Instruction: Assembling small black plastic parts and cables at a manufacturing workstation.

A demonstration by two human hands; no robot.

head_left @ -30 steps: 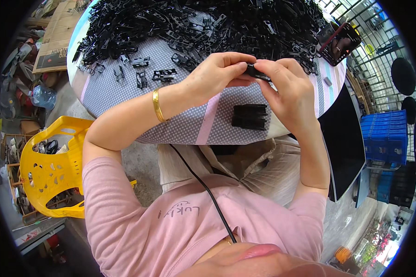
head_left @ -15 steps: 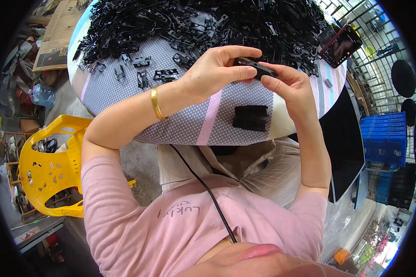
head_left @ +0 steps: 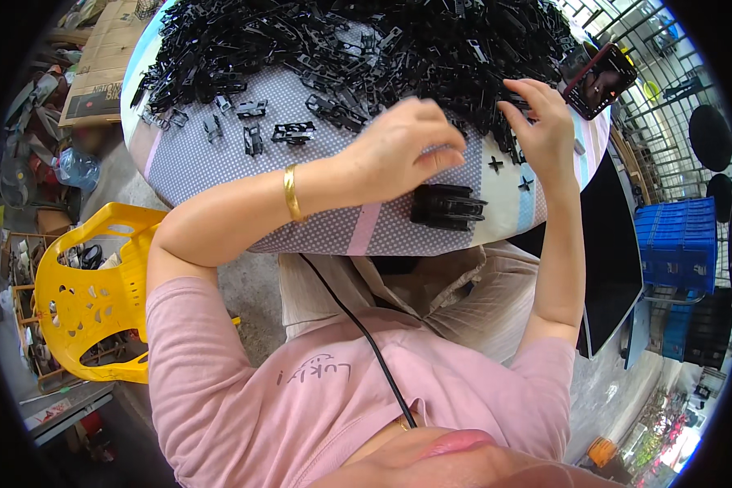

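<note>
My left hand (head_left: 403,150), a little blurred, hovers over the near part of the table with fingers loosely bent and thumb apart; nothing shows in it. Just below its fingers lies a row of long black plastic clip-like parts (head_left: 447,207), side by side near the table's front edge. At the right rim of a large heap of black plastic parts (head_left: 244,49), my right hand (head_left: 541,126) is raised with thumb and fingers spread, holding nothing visible. Several loose black parts (head_left: 293,132) lie left of my left hand.
A patterned cloth (head_left: 195,167) covers the rounded table. A phone (head_left: 602,81) stands at its right side, near a small grey block (head_left: 579,146). Two black cross shapes (head_left: 495,164) show on the cloth. A yellow chair (head_left: 81,301) stands left, blue crates (head_left: 675,244) right.
Both hands held a black part together; now they have separated. My left hand moved nearer, my right hand toward the heap. The row by the front edge has grown wider on its right.
</note>
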